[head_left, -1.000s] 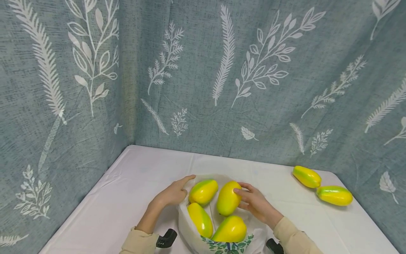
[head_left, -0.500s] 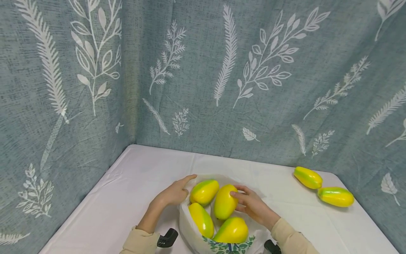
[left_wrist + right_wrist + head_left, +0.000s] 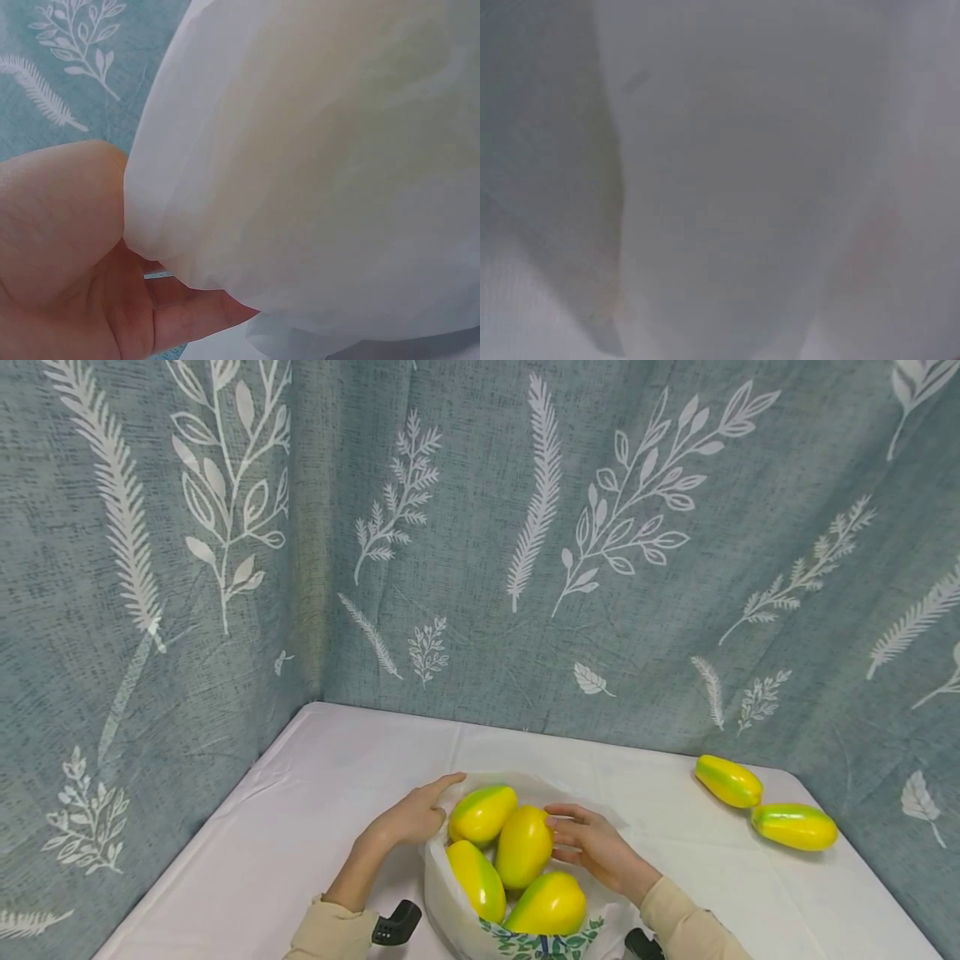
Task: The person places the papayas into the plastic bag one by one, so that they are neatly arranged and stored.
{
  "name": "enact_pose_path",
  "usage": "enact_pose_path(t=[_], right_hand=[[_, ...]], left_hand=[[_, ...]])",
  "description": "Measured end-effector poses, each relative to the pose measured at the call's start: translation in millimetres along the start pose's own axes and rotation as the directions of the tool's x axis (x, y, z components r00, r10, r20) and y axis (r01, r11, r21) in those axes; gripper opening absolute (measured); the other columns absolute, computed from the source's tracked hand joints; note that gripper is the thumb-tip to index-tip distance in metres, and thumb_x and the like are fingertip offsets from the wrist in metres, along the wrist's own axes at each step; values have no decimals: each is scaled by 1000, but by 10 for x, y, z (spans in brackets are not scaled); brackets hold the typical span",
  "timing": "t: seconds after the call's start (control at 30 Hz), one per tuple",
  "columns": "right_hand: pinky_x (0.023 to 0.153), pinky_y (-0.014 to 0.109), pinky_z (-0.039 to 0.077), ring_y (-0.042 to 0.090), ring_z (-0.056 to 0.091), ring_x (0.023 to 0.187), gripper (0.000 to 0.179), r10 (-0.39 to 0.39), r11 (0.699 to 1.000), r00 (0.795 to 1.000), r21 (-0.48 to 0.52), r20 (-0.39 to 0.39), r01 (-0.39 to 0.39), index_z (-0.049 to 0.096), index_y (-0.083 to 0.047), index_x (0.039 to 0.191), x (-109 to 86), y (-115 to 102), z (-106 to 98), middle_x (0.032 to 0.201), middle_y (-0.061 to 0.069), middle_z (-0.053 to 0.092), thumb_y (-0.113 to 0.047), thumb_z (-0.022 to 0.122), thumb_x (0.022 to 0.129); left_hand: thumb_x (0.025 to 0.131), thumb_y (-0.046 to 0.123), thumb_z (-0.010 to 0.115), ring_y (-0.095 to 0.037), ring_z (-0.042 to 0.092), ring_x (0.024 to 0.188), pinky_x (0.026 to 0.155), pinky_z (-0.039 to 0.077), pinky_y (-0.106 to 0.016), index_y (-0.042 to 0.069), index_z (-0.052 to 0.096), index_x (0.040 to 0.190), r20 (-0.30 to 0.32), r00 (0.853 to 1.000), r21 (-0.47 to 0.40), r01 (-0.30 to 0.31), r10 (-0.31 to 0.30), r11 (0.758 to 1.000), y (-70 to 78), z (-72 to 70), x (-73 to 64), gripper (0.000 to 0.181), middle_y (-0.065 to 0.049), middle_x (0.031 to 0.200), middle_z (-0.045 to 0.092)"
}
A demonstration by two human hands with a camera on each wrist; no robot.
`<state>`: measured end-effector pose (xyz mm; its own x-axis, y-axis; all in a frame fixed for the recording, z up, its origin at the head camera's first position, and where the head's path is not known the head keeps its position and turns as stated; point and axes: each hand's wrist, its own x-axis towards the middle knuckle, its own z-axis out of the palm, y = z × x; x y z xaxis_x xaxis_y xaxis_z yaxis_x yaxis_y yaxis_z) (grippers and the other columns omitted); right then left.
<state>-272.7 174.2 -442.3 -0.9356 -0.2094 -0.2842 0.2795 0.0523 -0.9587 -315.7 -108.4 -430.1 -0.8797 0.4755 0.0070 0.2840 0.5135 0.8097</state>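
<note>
A white plastic bag (image 3: 450,893) with a green leaf print stands with its mouth wide. Inside it lie several glossy yellow-green papayas, among them a back-left papaya (image 3: 482,815), a front-left papaya (image 3: 476,883) and a front-right papaya (image 3: 550,904). My left hand (image 3: 408,816) grips the bag's left rim, index finger stretched along it; in the left wrist view thumb and fingers hold the thin film (image 3: 300,187). At the right side of the middle papaya (image 3: 524,847) my right hand (image 3: 592,843) has its fingers extended, fingertips right at the fruit. Whitish film fills the right wrist view.
Two more papayas, one farther back (image 3: 729,781) and one nearer (image 3: 793,826), lie at the table's back right. The table has a white cloth (image 3: 360,752). Blue-grey leaf-patterned curtains (image 3: 480,543) enclose its back and sides.
My right hand has moved the middle papaya left and down in among the others, and its fingers have loosened from it. The left hand keeps its hold on the rim.
</note>
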Motion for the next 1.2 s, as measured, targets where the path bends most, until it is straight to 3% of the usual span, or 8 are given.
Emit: enact_pose_path(t=[0.33, 0.57, 1.2], right_hand=[[91, 43, 49, 24, 61, 102, 58, 9, 1000, 1000, -26, -4, -9, 42, 7, 136, 11, 8, -4, 119, 13, 59, -34, 55, 96], [90, 41, 49, 22, 61, 98, 59, 24, 999, 1000, -29, 18, -23, 41, 10, 136, 8, 15, -14, 115, 17, 55, -33, 51, 98], [92, 39, 48, 21, 61, 99, 60, 64, 992, 996, -112, 63, -56, 41, 8, 137, -1, 2, -52, 118, 14, 58, -38, 49, 98]], left_hand=[[84, -9, 39, -28, 46, 115, 102, 32, -53, 5, 42, 142, -1, 1000, -1, -6, 6, 1000, 4, 7, 3, 60, -20, 140, 45], [85, -9, 38, -35, 39, 129, 105, 29, -55, 4, 42, 142, 2, 1000, -14, -15, 15, 1000, 2, 2, 0, 59, -20, 141, 44], [83, -10, 38, -39, 34, 132, 107, 25, -56, 2, 41, 142, 1, 999, -15, -34, 34, 999, 17, -19, -40, 60, -21, 142, 42]])
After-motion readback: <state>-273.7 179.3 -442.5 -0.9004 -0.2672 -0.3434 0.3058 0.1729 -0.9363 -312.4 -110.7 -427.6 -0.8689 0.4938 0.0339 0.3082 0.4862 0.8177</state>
